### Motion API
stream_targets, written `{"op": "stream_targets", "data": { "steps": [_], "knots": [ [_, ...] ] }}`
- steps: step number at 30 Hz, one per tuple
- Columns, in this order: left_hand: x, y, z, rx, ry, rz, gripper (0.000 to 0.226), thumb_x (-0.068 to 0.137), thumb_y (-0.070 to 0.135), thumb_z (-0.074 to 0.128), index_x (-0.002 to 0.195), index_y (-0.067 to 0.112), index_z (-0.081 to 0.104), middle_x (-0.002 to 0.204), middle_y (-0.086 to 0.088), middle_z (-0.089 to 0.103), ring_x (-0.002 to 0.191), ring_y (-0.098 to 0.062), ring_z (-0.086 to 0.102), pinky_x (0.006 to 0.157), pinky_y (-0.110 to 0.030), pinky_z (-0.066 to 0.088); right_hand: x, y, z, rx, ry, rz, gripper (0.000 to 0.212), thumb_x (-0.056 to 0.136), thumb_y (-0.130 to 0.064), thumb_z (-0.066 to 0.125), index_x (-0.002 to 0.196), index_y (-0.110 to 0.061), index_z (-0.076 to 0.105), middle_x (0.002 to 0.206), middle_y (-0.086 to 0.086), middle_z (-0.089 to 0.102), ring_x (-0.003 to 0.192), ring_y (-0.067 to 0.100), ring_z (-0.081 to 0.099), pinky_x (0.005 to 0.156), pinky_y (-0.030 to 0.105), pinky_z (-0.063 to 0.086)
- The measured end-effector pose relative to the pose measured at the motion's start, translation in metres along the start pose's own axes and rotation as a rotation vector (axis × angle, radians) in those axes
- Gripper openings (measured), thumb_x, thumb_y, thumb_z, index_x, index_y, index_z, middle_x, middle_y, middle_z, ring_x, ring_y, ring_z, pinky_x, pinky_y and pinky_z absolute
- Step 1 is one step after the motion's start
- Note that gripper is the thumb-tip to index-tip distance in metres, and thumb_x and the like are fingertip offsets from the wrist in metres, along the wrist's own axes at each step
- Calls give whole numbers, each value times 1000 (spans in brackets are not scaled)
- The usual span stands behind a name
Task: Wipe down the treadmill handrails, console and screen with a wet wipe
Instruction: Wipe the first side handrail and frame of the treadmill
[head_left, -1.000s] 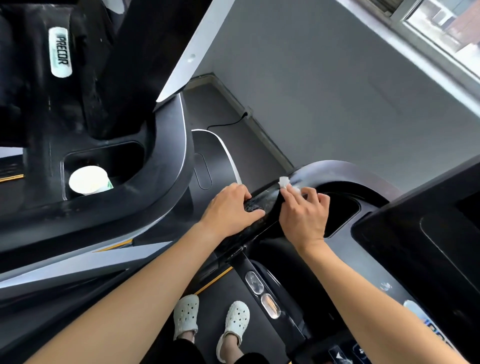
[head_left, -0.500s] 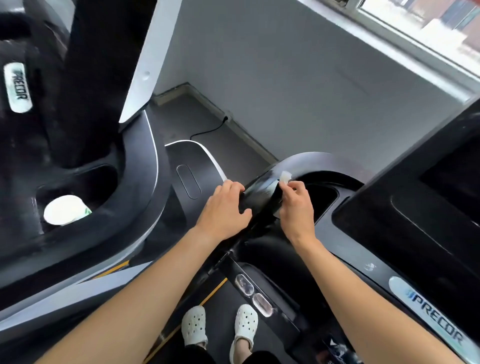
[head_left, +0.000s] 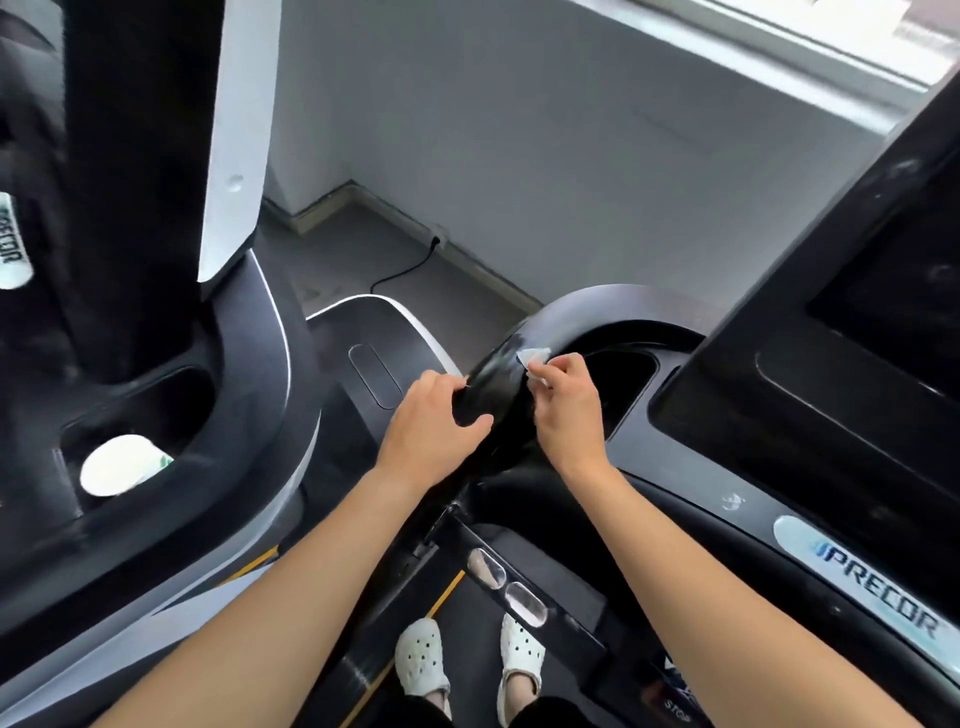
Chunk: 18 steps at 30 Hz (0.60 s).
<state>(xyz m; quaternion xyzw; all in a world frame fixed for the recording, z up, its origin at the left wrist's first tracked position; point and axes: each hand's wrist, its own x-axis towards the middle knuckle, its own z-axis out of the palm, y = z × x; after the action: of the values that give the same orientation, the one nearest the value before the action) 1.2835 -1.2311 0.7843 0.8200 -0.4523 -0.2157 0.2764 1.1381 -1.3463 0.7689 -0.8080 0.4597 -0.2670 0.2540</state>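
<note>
Head view gives me the rounded front corner of the treadmill, where the black handrail (head_left: 571, 312) bends from the near side round toward the console (head_left: 769, 431). Past that bend the edge drops to a strip of grey floor (head_left: 332, 260) running along the wall (head_left: 545, 156), with a power cord (head_left: 410, 267) lying on it. On my left a narrow gap separates this machine from the neighbouring treadmill (head_left: 249, 415), whose upright stands close beside it. On the right, the tilted dark screen (head_left: 893, 291) rises above the console. The wet wipe (head_left: 532, 361) is small, white and crumpled, and lies against the top of the handrail's curve. My right hand (head_left: 569, 415) pinches it there with curled fingertips. My left hand (head_left: 431, 421) grips the handrail just beside it, fingers over the top and thumb along the near face; the two hands are near each other but apart. The rail's surface is glossy with pale streaks around the wipe. The pocket (head_left: 623, 379) in the console just beyond my right hand is dark, and I cannot tell what it holds. The neighbouring treadmill's pocket (head_left: 171, 410) holds a white cup (head_left: 117, 465) with a bit of green at its side. White shoes (head_left: 421, 660) stand on the belt below.
</note>
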Motion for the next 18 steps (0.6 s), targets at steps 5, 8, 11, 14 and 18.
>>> {"op": "stream_targets", "data": {
  "steps": [5, 8, 11, 14, 18],
  "knots": [
    [-2, -1, -2, 58, 17, 28, 52, 90, 54, 70, 127, 20, 60, 118, 10, 57, 109, -13, 58, 93, -33, 50, -23, -9, 3, -190, -155, -252, 23, 94, -3, 62, 114, -12, 68, 96, -2, 50, 79, 19, 48, 61, 31, 42],
    [-4, -3, -2, 60, 17, 64, 54, 92, 55, 68, 134, 22, 61, 124, 9, 59, 114, -13, 58, 97, -36, 51, -8, -1, -2, -282, -90, -261, 18, 90, 0, 63, 100, -13, 69, 91, -2, 52, 81, 21, 40, 62, 32, 41],
    [-5, -3, -3, 49, -15, 73, 60, 94, 56, 64, 146, 27, 56, 133, 9, 57, 125, -11, 54, 105, -36, 48, 7, 5, -6, -199, -26, -81, 14, 94, 3, 55, 89, -8, 62, 92, 1, 46, 81, 23, 44, 68, 38, 49],
    [-3, -2, -3, 76, -20, 72, 61, 95, 56, 63, 148, 26, 53, 136, 8, 55, 127, -12, 53, 106, -35, 47, 5, 1, -2, -138, -42, -68, 10, 99, -2, 51, 96, -5, 60, 99, 3, 46, 81, 24, 51, 74, 38, 51],
    [-4, 1, 1, 112, 12, 71, 56, 95, 52, 65, 141, 21, 57, 132, 6, 57, 124, -13, 54, 102, -32, 47, -21, -5, 5, -80, -104, -139, 25, 97, 2, 54, 118, -7, 63, 107, -1, 48, 84, 19, 55, 76, 25, 45]
  ]
}}
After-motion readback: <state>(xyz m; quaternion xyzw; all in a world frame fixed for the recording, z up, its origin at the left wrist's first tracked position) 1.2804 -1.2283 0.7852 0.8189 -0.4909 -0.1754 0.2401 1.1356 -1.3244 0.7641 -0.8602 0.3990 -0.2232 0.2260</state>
